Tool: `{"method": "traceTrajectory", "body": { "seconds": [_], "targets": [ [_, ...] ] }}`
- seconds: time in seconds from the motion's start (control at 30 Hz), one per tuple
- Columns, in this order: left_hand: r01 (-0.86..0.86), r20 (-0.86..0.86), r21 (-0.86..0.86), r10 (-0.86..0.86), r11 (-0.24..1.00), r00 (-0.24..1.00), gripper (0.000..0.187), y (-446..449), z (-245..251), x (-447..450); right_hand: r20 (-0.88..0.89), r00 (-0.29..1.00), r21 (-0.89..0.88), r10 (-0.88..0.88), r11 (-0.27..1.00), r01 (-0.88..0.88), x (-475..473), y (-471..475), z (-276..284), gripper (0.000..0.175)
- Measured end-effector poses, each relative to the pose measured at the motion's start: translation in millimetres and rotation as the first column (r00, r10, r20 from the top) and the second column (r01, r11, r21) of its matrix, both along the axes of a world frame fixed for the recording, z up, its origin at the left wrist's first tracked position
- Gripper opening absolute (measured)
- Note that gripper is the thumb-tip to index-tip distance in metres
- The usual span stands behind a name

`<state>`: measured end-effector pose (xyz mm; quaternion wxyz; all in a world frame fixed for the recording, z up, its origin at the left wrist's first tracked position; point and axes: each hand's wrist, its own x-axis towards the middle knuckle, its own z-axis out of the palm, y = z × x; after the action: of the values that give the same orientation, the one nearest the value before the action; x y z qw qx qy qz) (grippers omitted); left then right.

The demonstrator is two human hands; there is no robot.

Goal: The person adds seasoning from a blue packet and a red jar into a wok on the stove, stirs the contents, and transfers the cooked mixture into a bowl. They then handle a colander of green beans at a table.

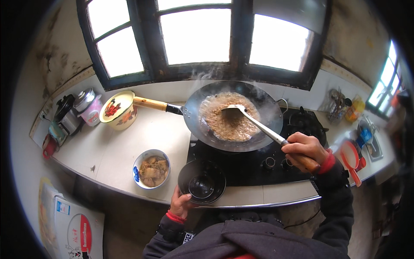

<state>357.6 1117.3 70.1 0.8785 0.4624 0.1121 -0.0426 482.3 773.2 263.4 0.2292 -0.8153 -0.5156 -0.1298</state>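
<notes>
My right hand (pixel 305 152) grips the wooden handle of a metal wok spatula (pixel 258 124). Its blade dips into bubbling brown liquid (pixel 223 126) in a steaming wok (pixel 271 129) on the black gas hob (pixel 239 171). With thumb on the rim, my left hand (pixel 181 202) holds a black bowl (pixel 202 187), tilted over the counter's front edge; I see no food in it. Just left of that bowl, a white bowl with a blue pattern (pixel 136 176) stands on the counter, filled with chunks of cooked food (pixel 152 171).
The wok's long wooden handle (pixel 150 103) juts left over a floral enamel pot (pixel 124 113). Farther left stand a pink rice cooker (pixel 89 108) and a black-and-silver cooker (pixel 68 116). A dark pot (pixel 307 124) occupies the hob's right; beyond are a red-orange strainer (pixel 350 157) and a sink (pixel 376 149).
</notes>
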Motion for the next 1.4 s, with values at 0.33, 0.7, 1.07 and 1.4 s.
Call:
{"method": "traceTrajectory", "body": {
  "seconds": [0.33,0.7,1.07,1.4],
  "targets": [
    [-0.018,-0.017,0.015,0.019,1.0,1.0,0.06,-0.3,3.0,0.3,-0.26,0.965,0.332,-0.004,0.939,0.093,-43.9,-17.5,25.3,0.022],
    [0.023,-0.004,0.063,-0.023,0.998,1.0,0.058,-5.3,-10.3,9.8,0.002,0.999,0.167,-0.038,0.985,0.037,3.9,2.9,-12.4,0.021],
    [-0.009,-0.026,-0.025,0.008,1.0,1.0,0.064,-2.7,-6.8,14.4,-0.348,0.903,0.529,-0.253,0.742,0.412,-18.3,-26.3,34.1,0.013],
    [-0.001,0.026,-0.081,0.003,0.997,1.0,0.056,1.2,-22.9,14.7,-0.563,0.788,0.591,-0.248,0.545,0.594,14.2,2.0,2.8,0.016]
  ]
}}
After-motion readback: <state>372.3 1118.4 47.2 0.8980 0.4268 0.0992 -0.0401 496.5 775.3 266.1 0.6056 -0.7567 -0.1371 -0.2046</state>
